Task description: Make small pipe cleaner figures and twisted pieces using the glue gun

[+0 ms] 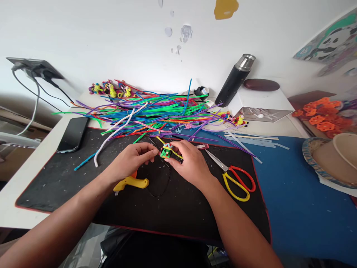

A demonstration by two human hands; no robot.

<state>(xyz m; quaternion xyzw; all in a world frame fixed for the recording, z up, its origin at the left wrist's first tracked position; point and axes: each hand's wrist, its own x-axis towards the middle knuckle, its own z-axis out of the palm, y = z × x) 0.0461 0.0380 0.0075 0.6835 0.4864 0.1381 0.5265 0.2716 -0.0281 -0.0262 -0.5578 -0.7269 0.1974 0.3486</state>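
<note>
Between the thumb and fingers of my right hand (191, 162) is a small pipe-cleaner figure (166, 152), mostly green with red, yellow and light blue parts. A yellow pipe cleaner (160, 139) sticks out beside it toward the upper left, and a yellow end shows by my right fingers. My left hand (141, 155) is pinched closed just left of the figure; whatever its fingertips hold is too small to make out. Below my left wrist lies a yellow glue gun (135, 182), partly covered by the arm. Scissors (234, 175) with one red and one yellow handle lie right of my right hand.
A heap of coloured pipe cleaners (167, 111) spreads along the back. Several finished figures (111, 89) sit at its left end. A phone (73, 134) lies left, a black thermos (235, 80) and white box (262, 102) stand back right. A black mat (195, 212) covers the desk.
</note>
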